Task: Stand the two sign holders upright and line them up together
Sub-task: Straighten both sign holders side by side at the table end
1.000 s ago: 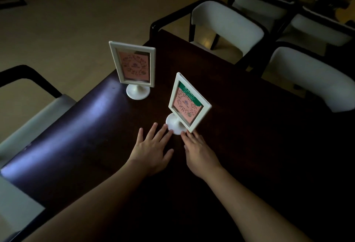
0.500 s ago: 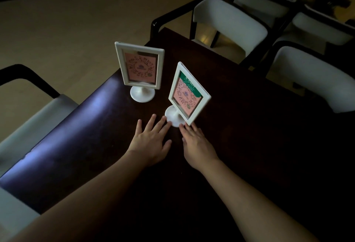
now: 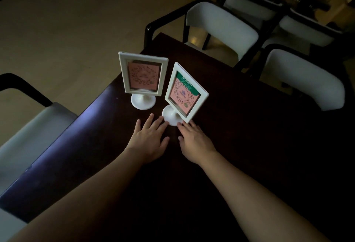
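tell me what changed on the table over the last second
The green-topped sign holder slid away from the person, closing in on the pink sign holder, its base pushed by the fingertips of the left hand and right hand. Nothing was gripped or let go. The pink one stayed put; both stand upright, not yet aligned.

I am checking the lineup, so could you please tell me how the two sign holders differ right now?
The far sign holder faces the camera squarely; the near sign holder is turned at an angle. The far one's card is all pink; the near one's has a green band on top. The near one's base meets fingertips of the left hand and right hand; the far one stands untouched. Both are upright, white-framed, on round bases.
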A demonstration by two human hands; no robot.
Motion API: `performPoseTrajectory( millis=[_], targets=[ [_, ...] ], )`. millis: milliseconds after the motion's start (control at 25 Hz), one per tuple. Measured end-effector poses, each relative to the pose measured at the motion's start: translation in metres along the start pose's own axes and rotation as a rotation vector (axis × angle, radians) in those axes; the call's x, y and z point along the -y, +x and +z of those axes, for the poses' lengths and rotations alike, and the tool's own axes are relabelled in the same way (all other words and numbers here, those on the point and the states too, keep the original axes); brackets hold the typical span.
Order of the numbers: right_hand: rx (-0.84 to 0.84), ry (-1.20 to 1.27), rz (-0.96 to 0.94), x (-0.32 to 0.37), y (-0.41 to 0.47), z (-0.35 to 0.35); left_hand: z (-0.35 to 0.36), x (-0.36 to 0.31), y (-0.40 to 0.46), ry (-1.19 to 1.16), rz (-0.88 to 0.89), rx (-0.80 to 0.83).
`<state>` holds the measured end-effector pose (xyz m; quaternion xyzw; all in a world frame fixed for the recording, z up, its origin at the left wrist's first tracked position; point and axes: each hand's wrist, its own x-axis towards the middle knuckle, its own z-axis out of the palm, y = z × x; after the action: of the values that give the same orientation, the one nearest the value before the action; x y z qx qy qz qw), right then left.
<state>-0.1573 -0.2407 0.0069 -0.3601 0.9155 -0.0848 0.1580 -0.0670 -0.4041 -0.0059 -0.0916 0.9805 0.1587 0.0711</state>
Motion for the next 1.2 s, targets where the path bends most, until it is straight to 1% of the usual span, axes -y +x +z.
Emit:
performPoseTrajectory(
  millis=[120,240,480,600,800,920,1040,1200],
  targets=[
    [0.02,0.021,0.048,0.007,-0.013,-0.019,-0.025,0.017,-0.003,-0.03,0.061,0.013],
    [-0.02,0.052,0.093,0.018,-0.032,-0.042,-0.062,0.036,-0.007,-0.023,0.126,-0.067],
    [-0.212,0.05,0.007,0.05,-0.063,-0.104,-0.145,0.042,-0.025,-0.023,0.195,-0.238],
    [-0.308,0.067,-0.034,0.058,-0.072,-0.136,-0.179,0.031,-0.033,0.036,0.236,-0.304],
    [-0.438,0.073,-0.033,0.061,-0.077,-0.178,-0.228,0.007,-0.037,0.082,0.268,-0.389],
    [-0.471,0.053,-0.001,0.065,-0.073,-0.192,-0.256,0.003,-0.02,0.101,0.266,-0.393],
    [-0.489,0.04,0.074,0.072,-0.058,-0.204,-0.269,0.01,0.006,0.174,0.279,-0.354],
    [-0.441,0.051,0.16,0.081,-0.035,-0.207,-0.271,0.023,0.039,0.204,0.283,-0.262]
  ],
)
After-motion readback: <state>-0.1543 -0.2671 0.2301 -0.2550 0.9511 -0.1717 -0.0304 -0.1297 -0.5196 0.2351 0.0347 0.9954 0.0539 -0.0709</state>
